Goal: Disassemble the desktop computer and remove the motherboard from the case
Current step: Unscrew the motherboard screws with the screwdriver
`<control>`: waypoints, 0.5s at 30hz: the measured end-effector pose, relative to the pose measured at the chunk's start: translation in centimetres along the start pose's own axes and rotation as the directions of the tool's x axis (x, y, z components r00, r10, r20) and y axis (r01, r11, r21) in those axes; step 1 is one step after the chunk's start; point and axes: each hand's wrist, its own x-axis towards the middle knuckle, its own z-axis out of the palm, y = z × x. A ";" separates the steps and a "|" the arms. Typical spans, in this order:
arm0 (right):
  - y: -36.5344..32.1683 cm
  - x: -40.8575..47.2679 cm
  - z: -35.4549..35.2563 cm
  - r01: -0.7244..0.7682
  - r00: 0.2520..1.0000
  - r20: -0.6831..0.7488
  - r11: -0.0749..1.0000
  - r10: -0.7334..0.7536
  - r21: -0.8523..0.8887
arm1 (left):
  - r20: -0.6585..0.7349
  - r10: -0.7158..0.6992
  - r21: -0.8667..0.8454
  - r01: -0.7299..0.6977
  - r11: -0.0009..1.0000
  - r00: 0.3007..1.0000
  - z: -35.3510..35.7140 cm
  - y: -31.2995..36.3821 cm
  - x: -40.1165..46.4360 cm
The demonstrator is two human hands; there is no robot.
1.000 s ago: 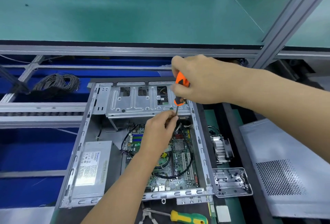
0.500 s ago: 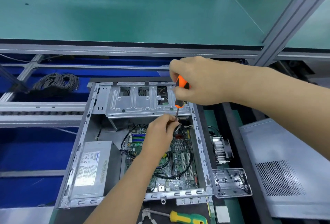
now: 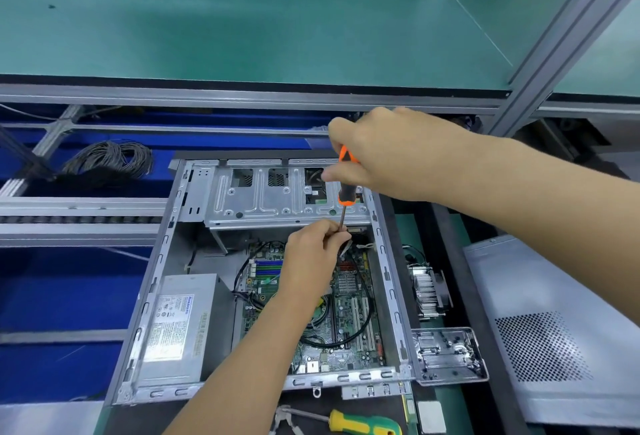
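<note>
An open grey computer case point(image 3: 162, 261) lies flat on the bench. Its green motherboard point(image 3: 353, 317) sits in the right half, a black cable looped over it. My right hand point(image 3: 391, 154) grips the orange-and-black handle of a screwdriver point(image 3: 346, 188), held nearly upright over the board's far right corner. My left hand point(image 3: 311, 258) reaches into the case and pinches the screwdriver's shaft just above the tip. The tip and the screw under it are hidden by my fingers.
A silver power supply point(image 3: 180, 327) fills the case's near left, and a metal drive cage point(image 3: 277, 199) spans its far end. A heatsink with fan point(image 3: 427, 292), a metal bracket point(image 3: 446, 355) and the side panel point(image 3: 554, 330) lie to the right. A yellow-green screwdriver point(image 3: 360, 424) lies in front.
Both hands stay at the far right corner of the board. The right hand has shifted slightly left and turned a little on the handle.
</note>
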 end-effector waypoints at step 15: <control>0.9 0.0 -0.3 0.020 0.986 0.157 0.965 -0.063 0.263 | -0.018 0.041 0.032 -0.040 0.999 0.999 -0.2 0.0 -0.5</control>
